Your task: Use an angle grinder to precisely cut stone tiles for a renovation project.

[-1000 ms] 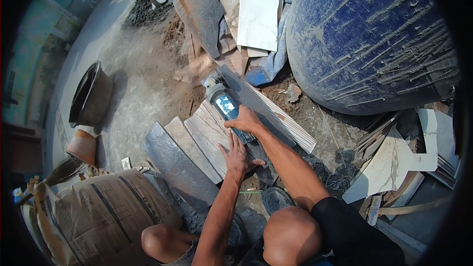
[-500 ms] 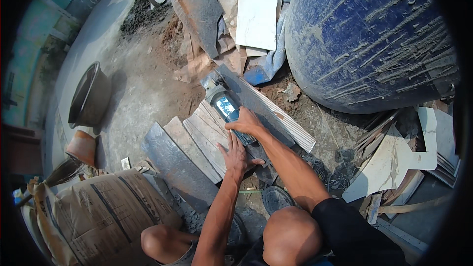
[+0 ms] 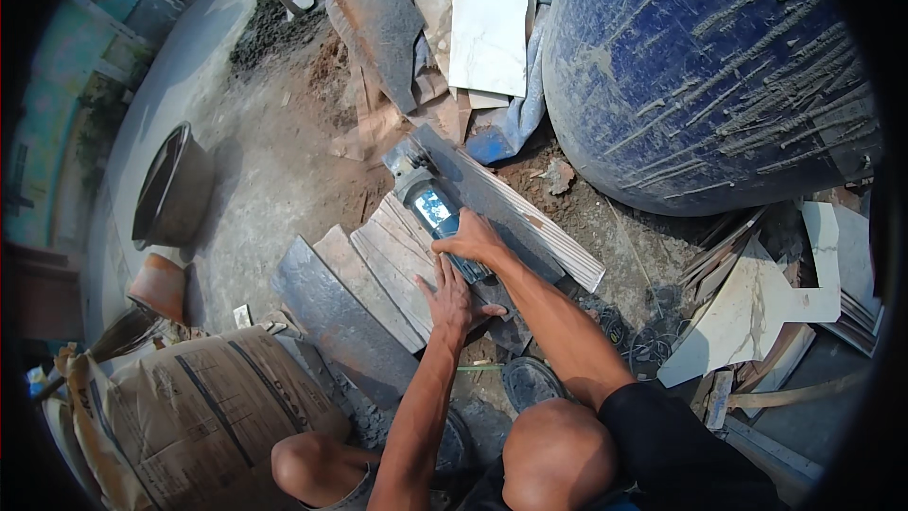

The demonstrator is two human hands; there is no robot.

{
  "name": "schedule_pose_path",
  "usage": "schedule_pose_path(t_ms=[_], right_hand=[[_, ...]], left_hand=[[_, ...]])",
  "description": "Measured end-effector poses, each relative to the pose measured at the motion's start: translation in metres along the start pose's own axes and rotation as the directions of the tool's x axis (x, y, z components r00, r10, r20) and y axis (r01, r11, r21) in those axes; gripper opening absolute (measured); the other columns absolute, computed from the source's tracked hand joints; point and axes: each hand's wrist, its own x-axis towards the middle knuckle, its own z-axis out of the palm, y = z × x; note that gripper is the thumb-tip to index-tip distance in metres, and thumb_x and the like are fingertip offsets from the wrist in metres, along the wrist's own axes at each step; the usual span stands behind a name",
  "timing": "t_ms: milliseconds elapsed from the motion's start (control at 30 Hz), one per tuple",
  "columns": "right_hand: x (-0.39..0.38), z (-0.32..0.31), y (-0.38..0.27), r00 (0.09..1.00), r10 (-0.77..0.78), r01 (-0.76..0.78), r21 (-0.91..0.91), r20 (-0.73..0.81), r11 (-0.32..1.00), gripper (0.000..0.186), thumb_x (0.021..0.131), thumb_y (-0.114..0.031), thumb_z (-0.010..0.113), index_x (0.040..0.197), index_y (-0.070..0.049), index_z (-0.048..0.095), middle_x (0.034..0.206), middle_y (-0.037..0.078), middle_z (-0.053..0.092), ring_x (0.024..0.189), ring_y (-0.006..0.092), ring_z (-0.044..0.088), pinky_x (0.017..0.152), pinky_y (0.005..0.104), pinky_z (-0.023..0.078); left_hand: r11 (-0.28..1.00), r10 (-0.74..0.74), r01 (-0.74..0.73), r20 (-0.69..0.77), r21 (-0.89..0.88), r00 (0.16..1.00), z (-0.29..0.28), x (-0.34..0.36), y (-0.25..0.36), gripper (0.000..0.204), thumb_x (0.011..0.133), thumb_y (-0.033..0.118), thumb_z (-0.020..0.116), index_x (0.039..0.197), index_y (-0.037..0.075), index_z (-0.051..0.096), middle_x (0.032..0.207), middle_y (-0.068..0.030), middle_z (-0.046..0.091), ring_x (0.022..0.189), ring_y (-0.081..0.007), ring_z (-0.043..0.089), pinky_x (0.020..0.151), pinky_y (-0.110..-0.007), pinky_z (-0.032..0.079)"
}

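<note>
My right hand (image 3: 475,237) is wrapped round the blue body of an angle grinder (image 3: 435,208). The grinder's metal head points away from me over a long dark grey slab (image 3: 511,213). Close to the grinder's rear end, my left hand (image 3: 448,301) lies flat with its fingers stretched forward and the thumb out to the right. It presses on the stacked pale tile strips (image 3: 388,251). A second dark grey slab (image 3: 342,317) lies left of the strips. My hands and the tool's body hide the cutting edge.
A big scuffed blue drum (image 3: 700,85) stands at the far right. White marbled tiles (image 3: 490,24) lie beyond the slabs, and tile offcuts (image 3: 738,322) are heaped at right. To the left are a black tub (image 3: 175,189), an orange pot (image 3: 158,286) and a brown paper sack (image 3: 203,407).
</note>
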Motion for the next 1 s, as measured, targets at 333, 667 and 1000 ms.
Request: schedule_pose_path(t_ms=[333,667,1000], right_hand=[[-0.002,0.001,0.005,1.000,-0.014,0.014,0.003,-0.005,1.000,0.081,0.055,-0.039,0.074,0.114,0.010,0.050,0.113,0.032,0.055,0.107,0.0410,0.054,0.091,0.0397,0.044],[-0.008,0.003,0.011,0.998,-0.045,0.045,-0.009,-0.037,0.999,0.089,0.052,-0.040,0.074,0.115,0.018,0.047,0.111,0.035,0.054,0.105,0.0404,0.056,0.088,0.0381,0.046],[-0.008,0.004,0.010,0.999,-0.034,0.034,-0.001,-0.010,0.999,0.085,0.053,-0.041,0.075,0.113,0.014,0.050,0.111,0.033,0.055,0.105,0.0402,0.056,0.088,0.0389,0.045]], left_hand=[[0.998,-0.015,0.013,0.035,0.067,0.999,-0.004,0.000,0.003,0.080,0.081,0.035,0.059,0.141,-0.001,0.019,0.151,-0.0147,0.008,0.141,-0.0299,0.000,0.103,-0.069,0.004],[0.999,-0.001,0.002,-0.022,0.043,1.000,0.003,0.001,-0.001,0.117,0.058,0.068,0.066,0.140,-0.003,0.021,0.149,-0.0189,0.014,0.140,-0.0315,0.004,0.104,-0.067,0.005],[0.999,0.001,-0.001,-0.008,0.047,1.000,0.000,-0.001,-0.003,0.126,0.052,0.075,0.064,0.140,-0.004,0.020,0.148,-0.0212,0.017,0.140,-0.0326,0.005,0.104,-0.067,0.004]])
